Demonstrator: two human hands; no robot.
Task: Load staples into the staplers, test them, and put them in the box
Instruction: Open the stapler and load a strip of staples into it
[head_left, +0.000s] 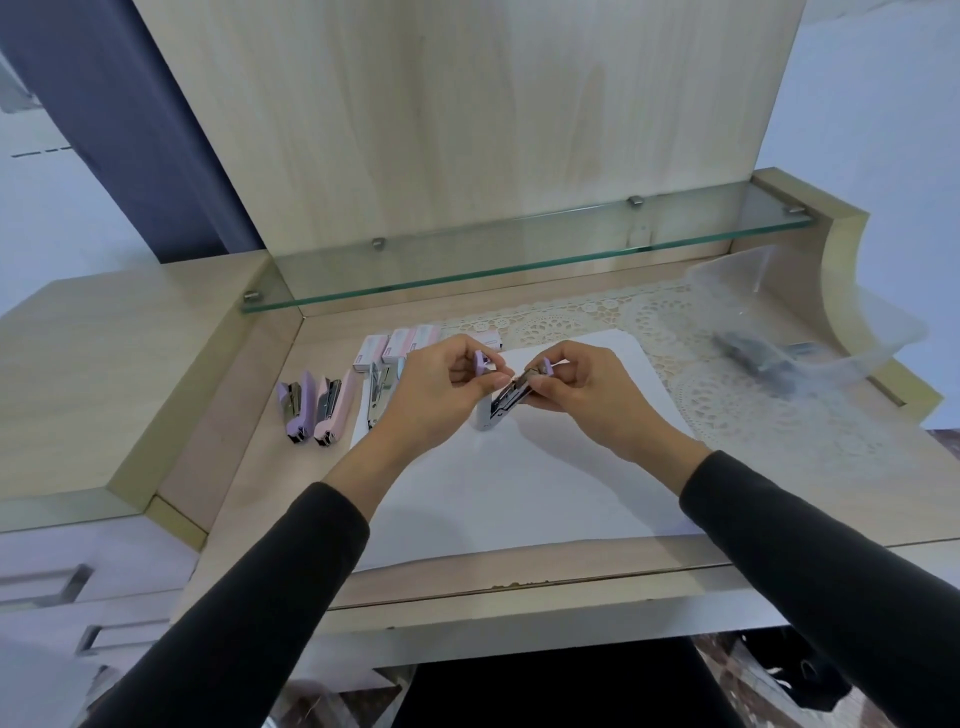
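Observation:
Both my hands hold one pale stapler (497, 410) just above a white paper sheet (519, 483). My left hand (441, 395) pinches a small lilac part (481, 361) at its far end. My right hand (582, 395) grips the open metal magazine. On the desk to the left lie a purple stapler (297, 405), a pink stapler (332, 408) and a white stapler (375, 392). Several small staple boxes (400, 343) stand behind them. A clear plastic box (800, 322) at the right holds dark staplers.
A glass shelf (519, 254) runs across the back above the desk. A lace mat (727, 384) lies under the plastic box. Raised wooden ledges flank the desk recess left and right. Drawers sit at the lower left.

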